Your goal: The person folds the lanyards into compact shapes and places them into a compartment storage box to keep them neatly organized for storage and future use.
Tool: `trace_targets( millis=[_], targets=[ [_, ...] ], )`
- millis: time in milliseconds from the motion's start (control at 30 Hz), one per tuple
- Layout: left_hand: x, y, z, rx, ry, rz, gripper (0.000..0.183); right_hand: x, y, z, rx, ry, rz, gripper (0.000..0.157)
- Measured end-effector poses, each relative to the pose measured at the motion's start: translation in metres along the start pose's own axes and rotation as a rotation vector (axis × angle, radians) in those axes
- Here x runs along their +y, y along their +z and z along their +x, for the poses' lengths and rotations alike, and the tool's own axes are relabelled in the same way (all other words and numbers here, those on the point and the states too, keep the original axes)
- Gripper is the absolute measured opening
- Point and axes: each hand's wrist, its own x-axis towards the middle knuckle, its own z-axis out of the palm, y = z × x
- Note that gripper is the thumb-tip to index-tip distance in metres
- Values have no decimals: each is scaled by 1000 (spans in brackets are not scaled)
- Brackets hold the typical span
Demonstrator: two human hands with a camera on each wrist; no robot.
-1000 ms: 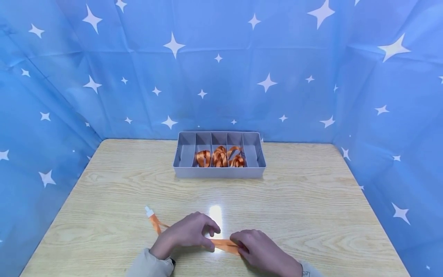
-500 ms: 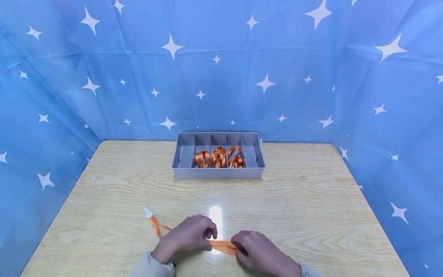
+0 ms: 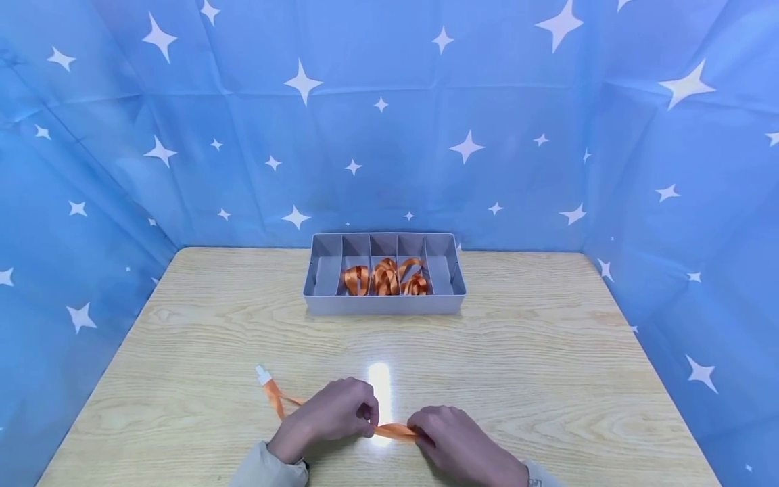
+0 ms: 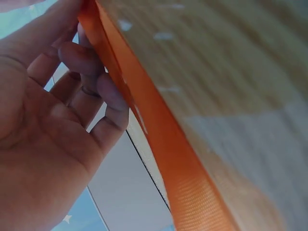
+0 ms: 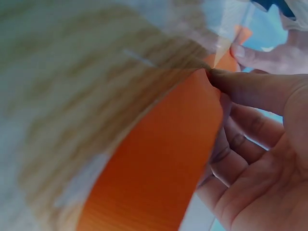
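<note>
An orange ribbon lanyard [image 3: 394,431] is stretched between my two hands, low over the table. My left hand [image 3: 337,410] pinches it between thumb and forefinger; in the left wrist view the orange strap [image 4: 159,120] runs past the curled fingers. My right hand [image 3: 459,443] pinches the other end of this stretch, and in the right wrist view a wide length of strap [image 5: 154,154] hangs from its thumb and finger. Beyond the left hand the strap goes on to a white plastic clip [image 3: 263,374] lying on the table. Part of the strap is hidden under the left hand.
A grey divided tray [image 3: 385,305] stands at the back of the wooden table [image 3: 523,338]. Coiled orange lanyards [image 3: 386,276] lie in its three middle compartments. A blue star-patterned curtain [image 3: 389,128] surrounds the back and sides.
The left thumb and forefinger have closed onto the strap from a wider spread. The stretch between the hands has gone from flat and wide to narrower and twisted. The right hand has hardly moved.
</note>
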Motion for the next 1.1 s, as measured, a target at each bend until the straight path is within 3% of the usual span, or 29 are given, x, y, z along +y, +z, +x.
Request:
trace_targets(
  millis=[233,467,633,733,933,1100],
  targets=[
    [-1,-1,0,-9,13,-67,19,1,-2,-1,8,-13,-1,5],
    [-2,-2,1,-44,6,-272,17,5,-10,-2,97,-49,49,11],
    [-2,-4,3,-30,-12,-360,8,6,-20,1,139,-31,-8,13],
    [-2,-6,4,-38,-28,-372,21,8,-26,3,163,-32,-50,14],
    [-1,-8,6,-31,25,-347,12,12,-36,6,241,-82,-160,18],
    [5,-14,8,0,45,-405,12,15,-45,9,300,-83,-236,20]
  ],
)
